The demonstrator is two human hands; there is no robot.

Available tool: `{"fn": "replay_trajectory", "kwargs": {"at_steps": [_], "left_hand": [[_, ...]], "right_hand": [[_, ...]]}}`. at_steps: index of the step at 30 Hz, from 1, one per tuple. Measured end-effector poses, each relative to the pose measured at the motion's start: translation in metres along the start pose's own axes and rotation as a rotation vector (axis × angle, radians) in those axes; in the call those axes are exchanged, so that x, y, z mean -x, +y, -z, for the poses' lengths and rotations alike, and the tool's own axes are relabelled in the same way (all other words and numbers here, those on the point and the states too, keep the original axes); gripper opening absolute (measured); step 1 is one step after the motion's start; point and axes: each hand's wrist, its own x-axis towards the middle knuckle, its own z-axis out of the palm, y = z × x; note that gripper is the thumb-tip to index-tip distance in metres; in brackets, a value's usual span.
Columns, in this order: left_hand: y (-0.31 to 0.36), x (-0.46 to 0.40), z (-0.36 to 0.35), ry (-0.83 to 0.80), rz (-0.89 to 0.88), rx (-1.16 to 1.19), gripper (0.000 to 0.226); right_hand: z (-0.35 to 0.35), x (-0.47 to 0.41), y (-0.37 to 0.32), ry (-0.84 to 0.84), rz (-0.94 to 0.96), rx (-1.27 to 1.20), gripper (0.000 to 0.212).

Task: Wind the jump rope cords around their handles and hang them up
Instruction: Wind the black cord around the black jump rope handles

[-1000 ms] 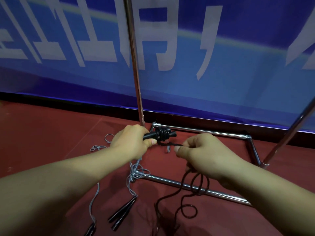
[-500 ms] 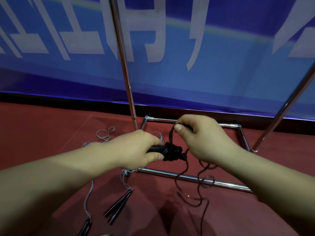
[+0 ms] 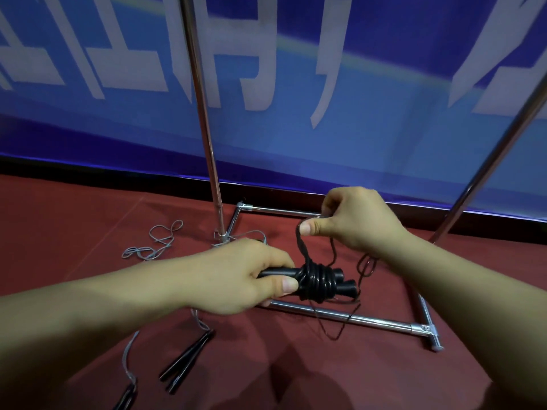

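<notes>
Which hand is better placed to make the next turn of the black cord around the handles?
The right hand. It already pinches the black cord above the coil, free to circle. The left hand grips the black handles and should probably just hold them steady.

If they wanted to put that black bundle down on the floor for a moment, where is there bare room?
Bare red floor lies far left, between the blue banner and the grey cord. More lies inside the metal rack base, behind the hands. It is crowded lower left: black handles and grey cord. Loose black cord crosses the front bar.
</notes>
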Motion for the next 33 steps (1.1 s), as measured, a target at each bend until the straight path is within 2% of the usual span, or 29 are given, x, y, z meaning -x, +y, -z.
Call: {"fn": "replay_trajectory", "kwargs": {"at_steps": [5, 9, 12, 14, 17, 22, 25, 28, 33], "left_hand": [[0.006, 0.005, 0.001, -0.014, -0.031, 0.043, 0.011], [0.004, 0.002, -0.002, 0.104, -0.036, 0.065, 0.010], [-0.001, 0.002, -0.002, 0.213, -0.046, 0.056, 0.013], [-0.004, 0.003, -0.001, 0.265, -0.051, 0.064, 0.010], [-0.010, 0.002, 0.002, 0.367, -0.044, 0.097, 0.010], [-0.021, -0.002, 0.007, 0.517, -0.025, 0.165, 0.006], [-0.028, -0.009, 0.012, 0.654, 0.052, 0.144, 0.006], [-0.043, -0.016, 0.018, 0.767, 0.208, 0.118, 0.012], [-0.064, -0.015, 0.019, 0.728, 0.343, -0.040, 0.013]], "right_hand": [[-0.009, -0.006, 0.007, -0.104, -0.025, -0.201, 0.048], [-0.026, -0.002, 0.005, -0.127, 0.013, -0.241, 0.032], [-0.033, -0.003, 0.003, -0.258, -0.001, -0.246, 0.015], [-0.033, -0.001, 0.004, -0.336, 0.000, -0.256, 0.026], [-0.033, 0.000, 0.000, -0.332, 0.070, -0.156, 0.038], [-0.041, -0.003, -0.006, -0.266, 0.052, -0.304, 0.029], [-0.044, -0.002, -0.013, -0.259, 0.086, -0.174, 0.035], [-0.044, 0.006, -0.029, -0.268, 0.148, -0.135, 0.033], [-0.050, 0.021, -0.048, -0.273, 0.292, 0.084, 0.025]]}}
